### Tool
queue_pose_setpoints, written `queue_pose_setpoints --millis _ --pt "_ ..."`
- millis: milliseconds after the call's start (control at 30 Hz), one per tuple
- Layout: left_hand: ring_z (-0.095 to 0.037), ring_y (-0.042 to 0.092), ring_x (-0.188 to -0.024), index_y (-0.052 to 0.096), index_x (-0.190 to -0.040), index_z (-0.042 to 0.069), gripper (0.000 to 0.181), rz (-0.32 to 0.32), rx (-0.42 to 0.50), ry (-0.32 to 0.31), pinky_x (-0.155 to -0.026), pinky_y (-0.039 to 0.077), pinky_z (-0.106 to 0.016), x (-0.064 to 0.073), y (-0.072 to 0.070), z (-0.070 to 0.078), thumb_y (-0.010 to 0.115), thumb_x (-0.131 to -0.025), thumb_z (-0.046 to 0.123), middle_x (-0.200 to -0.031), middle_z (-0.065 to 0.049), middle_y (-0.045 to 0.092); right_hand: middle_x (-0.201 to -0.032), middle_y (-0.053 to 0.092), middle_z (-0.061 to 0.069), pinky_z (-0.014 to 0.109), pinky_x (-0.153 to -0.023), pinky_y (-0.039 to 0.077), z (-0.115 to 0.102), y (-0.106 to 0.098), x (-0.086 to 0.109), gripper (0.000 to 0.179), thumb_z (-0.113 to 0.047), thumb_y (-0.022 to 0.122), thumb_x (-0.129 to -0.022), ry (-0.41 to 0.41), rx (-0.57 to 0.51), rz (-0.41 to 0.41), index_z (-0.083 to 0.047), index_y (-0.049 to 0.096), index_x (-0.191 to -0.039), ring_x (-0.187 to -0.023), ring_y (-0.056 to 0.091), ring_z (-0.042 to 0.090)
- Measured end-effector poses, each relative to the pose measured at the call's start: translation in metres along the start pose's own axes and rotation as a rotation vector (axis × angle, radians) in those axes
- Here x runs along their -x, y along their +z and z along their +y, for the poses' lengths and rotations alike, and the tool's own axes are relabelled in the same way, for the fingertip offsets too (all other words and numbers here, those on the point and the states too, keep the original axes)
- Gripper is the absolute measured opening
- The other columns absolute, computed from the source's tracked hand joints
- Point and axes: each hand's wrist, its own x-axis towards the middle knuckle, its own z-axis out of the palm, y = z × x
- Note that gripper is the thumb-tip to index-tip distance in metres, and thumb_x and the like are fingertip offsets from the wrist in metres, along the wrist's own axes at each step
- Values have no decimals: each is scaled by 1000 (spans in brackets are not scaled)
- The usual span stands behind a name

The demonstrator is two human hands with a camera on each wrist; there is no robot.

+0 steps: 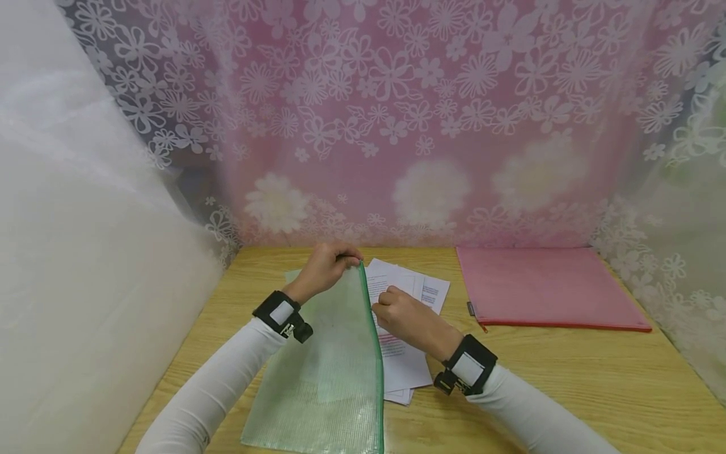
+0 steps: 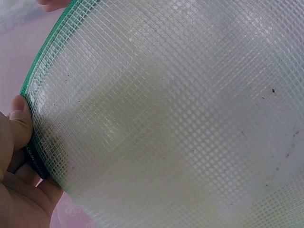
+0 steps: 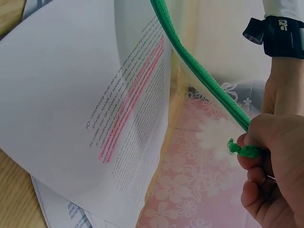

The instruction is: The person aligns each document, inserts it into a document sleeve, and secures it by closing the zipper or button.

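A translucent green mesh zipper pouch (image 1: 317,372) lies tilted up along its green zipper edge. My left hand (image 1: 329,265) pinches its far corner, beside a small black tag (image 2: 35,161) seen in the left wrist view. My right hand (image 1: 403,315) is at the zipper edge, thumb and fingers pinching the zipper pull, with a knotted green cord (image 3: 244,149) sticking out. Printed paper sheets (image 1: 408,372) lie to the right of the pouch, partly under my right hand. Pink highlighted lines (image 3: 135,99) run across the top sheet.
A pink mesh pouch (image 1: 550,284) with a red zipper lies flat at the back right of the wooden table (image 1: 567,391). A flowered pink curtain (image 1: 363,126) hangs behind the table, and a pale sheet (image 1: 85,221) closes off the left side.
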Motion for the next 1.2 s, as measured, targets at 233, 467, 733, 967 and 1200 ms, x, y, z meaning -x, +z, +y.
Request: queue_pose_setpoints --millis 233,467,733,967,1200 --pt "-15 72 -81 80 -102 3 14 -8 -12 -7 -70 57 -27 1 1 1 69 -98 10 -98 -8 78 -86 70 1 20 -69 52 -1 -1 0 7 -3 76 -88 5 -32 10 -7 80 -93 -79 61 11" --pt "-17 74 -87 80 -102 6 14 3 -4 -17 -73 58 -28 1 -1 0 68 -98 11 -101 -8 79 -84 68 0 19 -67 48 -4 -1 3 7 -2 76 -87 -18 -54 -8 -6 79 -92 -77 57 10" --pt "-17 73 -86 80 -102 5 13 25 -8 -12 -72 57 -27 1 -3 -2 70 -97 11 -100 -9 79 -79 65 -2 19 -67 45 -9 0 7 7 -2 77 -87 -40 -41 -15 -9 79 -89 -74 54 9" --pt "-18 74 -86 79 -103 2 15 32 -8 -3 -71 58 -28 1 -5 0 70 -96 11 -100 -10 78 -81 66 -2 18 -67 47 -11 -2 9 7 -5 78 -88 -43 -19 -47 -9 80 -92 -77 58 9" --pt "-20 74 -88 79 -103 2 15 32 -5 -14 -73 59 -29 0 -5 1 70 -96 12 -100 -11 79 -86 69 -1 16 -69 50 -14 -3 11 8 -5 78 -89 -32 -68 -53 -8 81 -96 -80 61 9"
